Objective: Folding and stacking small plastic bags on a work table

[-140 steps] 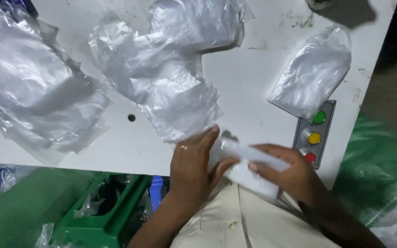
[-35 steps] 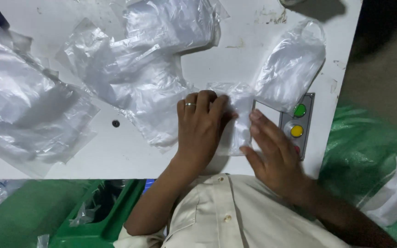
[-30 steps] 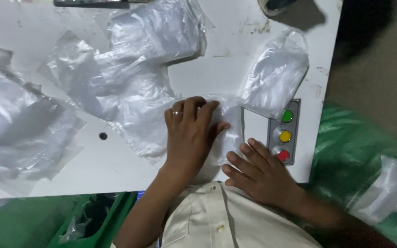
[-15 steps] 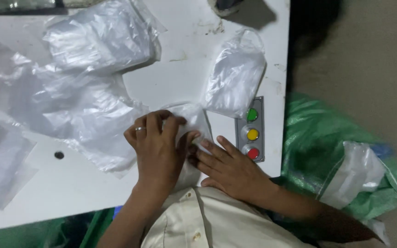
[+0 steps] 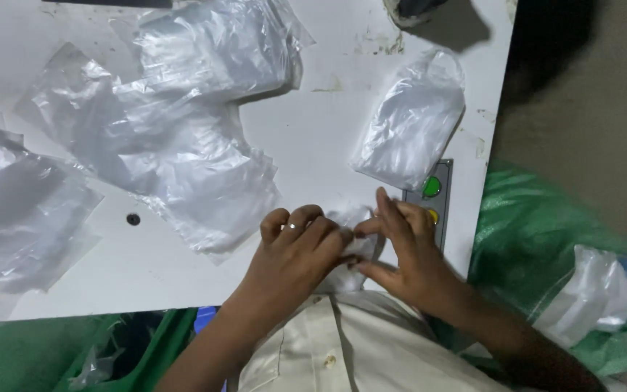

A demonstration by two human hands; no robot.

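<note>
Nearest the body, at the table's near edge, the left hand lies knuckles up with fingers curled down onto a small white plastic packet, pinning it flat. The right hand meets it from the other side, fingers bent and pinching the packet's edge — apparently to fold or press it, though the hands hide most of it. The right hand partly covers a grey button panel with a green button showing. Beyond lies a filled clear bag. Further left, loose clear bags are spread over the white table — within reach of the left hand.
</note>
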